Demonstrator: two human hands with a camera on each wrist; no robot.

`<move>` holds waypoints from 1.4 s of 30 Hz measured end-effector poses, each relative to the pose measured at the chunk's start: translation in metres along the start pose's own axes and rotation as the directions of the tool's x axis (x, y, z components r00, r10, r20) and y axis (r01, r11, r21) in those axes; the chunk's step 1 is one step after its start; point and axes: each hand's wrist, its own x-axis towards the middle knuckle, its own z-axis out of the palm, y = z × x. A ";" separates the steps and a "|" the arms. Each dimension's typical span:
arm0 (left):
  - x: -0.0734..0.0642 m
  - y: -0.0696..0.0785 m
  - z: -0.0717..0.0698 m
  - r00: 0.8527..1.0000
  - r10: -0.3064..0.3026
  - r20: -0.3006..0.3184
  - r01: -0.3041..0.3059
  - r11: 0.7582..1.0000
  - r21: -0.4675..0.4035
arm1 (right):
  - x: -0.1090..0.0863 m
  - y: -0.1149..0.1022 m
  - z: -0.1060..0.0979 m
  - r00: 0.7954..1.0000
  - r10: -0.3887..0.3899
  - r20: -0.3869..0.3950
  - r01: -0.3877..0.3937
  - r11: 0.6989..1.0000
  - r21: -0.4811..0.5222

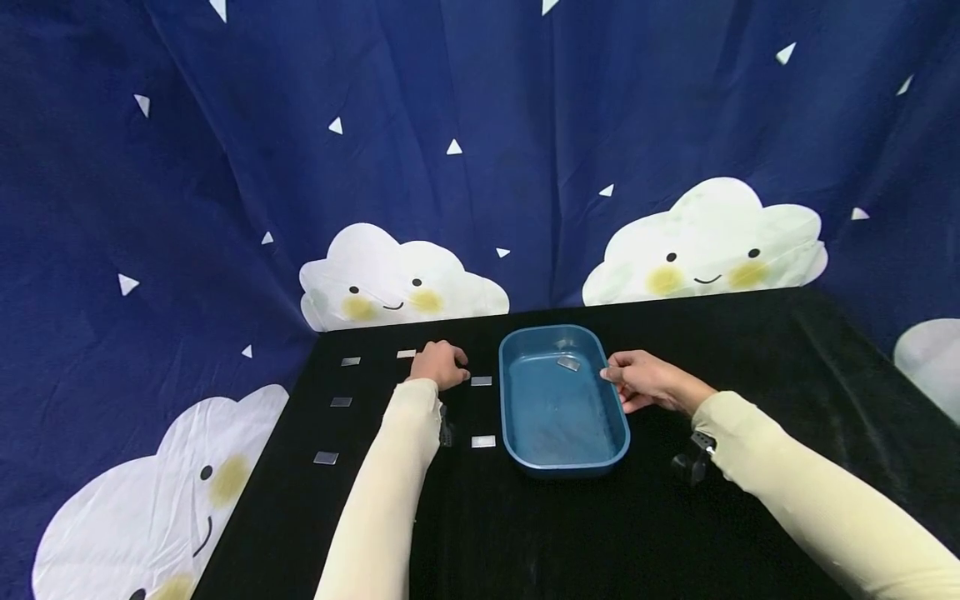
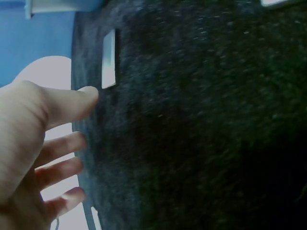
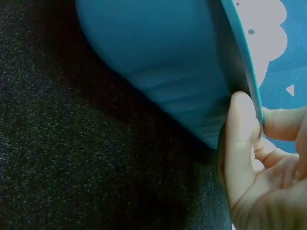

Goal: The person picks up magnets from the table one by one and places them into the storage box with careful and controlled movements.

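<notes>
My right hand (image 1: 647, 382) pinches the right rim of a blue rectangular tray (image 1: 564, 465); in the right wrist view, thumb and fingers (image 3: 242, 124) lie on either side of the thin edge. One small clear, flat rectangular plate (image 1: 568, 363) lies inside the tray, towards its far end. My left hand (image 1: 439, 365) is left of the tray, low over the black cloth, fingers apart and loosely bent, holding nothing. Just beyond its thumb lies another small plate (image 2: 109, 60), seen in the head view between hand and tray (image 1: 482, 381). A paler plate (image 1: 407, 353) sits behind the left hand.
More small plates lie on the black cloth (image 1: 525, 542): one nearer me beside the tray (image 1: 483, 442), others at the left (image 1: 350, 362), (image 1: 341, 402), (image 1: 326, 457). A blue curtain with clouds (image 1: 405, 275) hangs behind the table's far edge.
</notes>
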 end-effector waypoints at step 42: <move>0.003 0.015 0.009 0.994 0.107 0.022 -0.109 0.983 0.148 | -0.001 0.002 0.002 0.999 -0.039 0.002 0.039 0.999 -0.006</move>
